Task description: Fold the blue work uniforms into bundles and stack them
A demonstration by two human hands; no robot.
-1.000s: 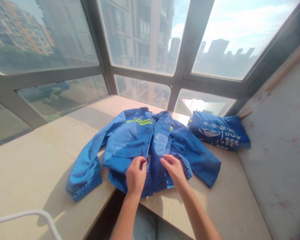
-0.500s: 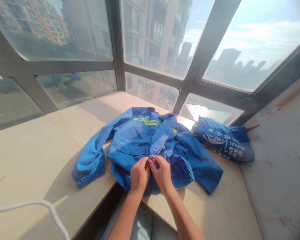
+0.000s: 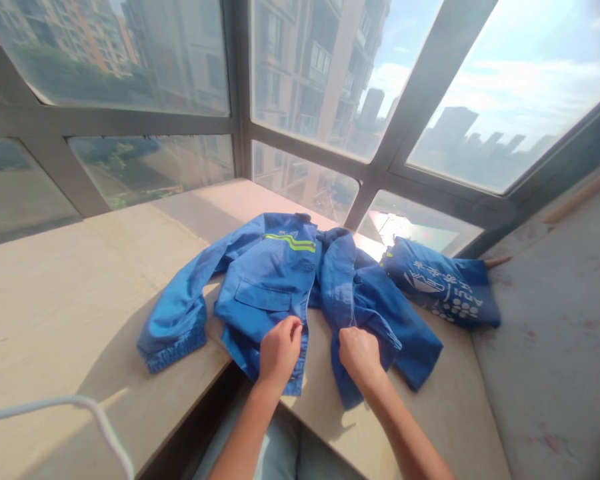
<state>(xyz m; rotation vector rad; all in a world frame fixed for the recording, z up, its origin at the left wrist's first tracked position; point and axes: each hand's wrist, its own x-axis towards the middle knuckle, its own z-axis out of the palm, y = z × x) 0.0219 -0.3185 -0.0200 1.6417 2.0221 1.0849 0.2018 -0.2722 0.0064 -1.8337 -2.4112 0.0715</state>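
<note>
**Item 1.** Blue work jacket [image 3: 265, 280] of woven cloth, with yellow-green reflective stripes [image 3: 291, 241] across the chest. It lies front-up and spread out on the pale beige stone-look desk [image 3: 55, 293]. The collar is on the far side from both grips and the hem is toward the person. The front is open, and a wedge of bare desk shows between the two panels.

**Item 2.** Left hand [image 3: 279, 350]. The fingers are curled down and the grip is clamped on the inner edge of the panel on its own side, low near the hem.

**Item 3.** Right hand [image 3: 359, 352]. The grip is closed into a fist on the inner edge of the other panel. Bunched cloth hangs below the fist, past the near edge of the desk. The two hands are near each other but apart.

**Item 4.** Flap chest pocket [image 3: 260, 295], just beyond the left grip.

**Item 5.** Two sleeves.
- One runs outward to the left of the left grip, its gathered cuff [image 3: 170, 347] flat on the desk.
- The other runs outward to the right of the right grip.

**Item 6.** Folded blue cloth bundle with white print [image 3: 443, 283]. It lies beyond and to the right of the right grip, just beside the jacket's shoulder. Whether the two touch cannot be told.

**Item 7.** Thin white cord [image 3: 97, 417], curving over the desk well to the left of the left grip and nearer the person.

**Item 8.** Grey trouser legs [image 3: 280, 453], below both grips, between the forearms.

**Item 9.** Grey speckled wall surface [image 3: 555, 320], well to the right of the right grip.

**Item 10.** Grey-framed window panes [image 3: 130, 125], beyond the jacket, with tower blocks and sky outside
</note>
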